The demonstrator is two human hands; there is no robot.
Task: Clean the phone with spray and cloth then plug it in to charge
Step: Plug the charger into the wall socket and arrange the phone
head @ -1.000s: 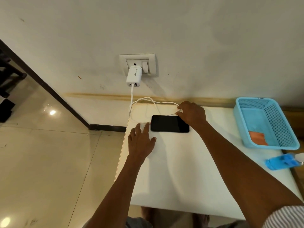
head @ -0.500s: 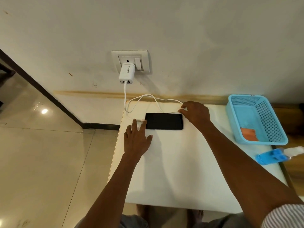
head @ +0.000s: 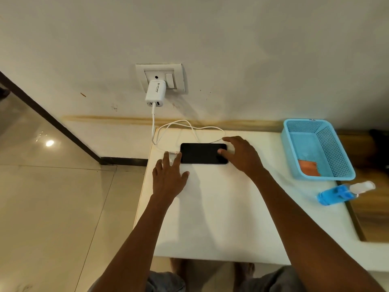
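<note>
A black phone [head: 200, 153] lies flat, screen up, on the white table [head: 221, 207] near the wall. A white cable [head: 190, 126] runs from the white charger [head: 154, 93] in the wall socket [head: 162, 77], loops over the table and ends at the phone's left end. My left hand [head: 168, 175] lies flat on the table with its fingertips at that cable end. My right hand [head: 242, 153] is spread open at the phone's right end, thumb on the screen. An orange cloth [head: 308, 167] lies in the blue basket. A blue spray bottle [head: 343, 193] lies on its side.
The blue mesh basket [head: 336, 148] stands at the table's back right. The spray bottle lies close to the table's right edge. A tiled floor [head: 52, 207] lies to the left of the table, and my bare feet show under its front edge.
My right hand has let go of the cable behind the phone and opened over the phone's right end. My left hand has stayed at the cable end.
</note>
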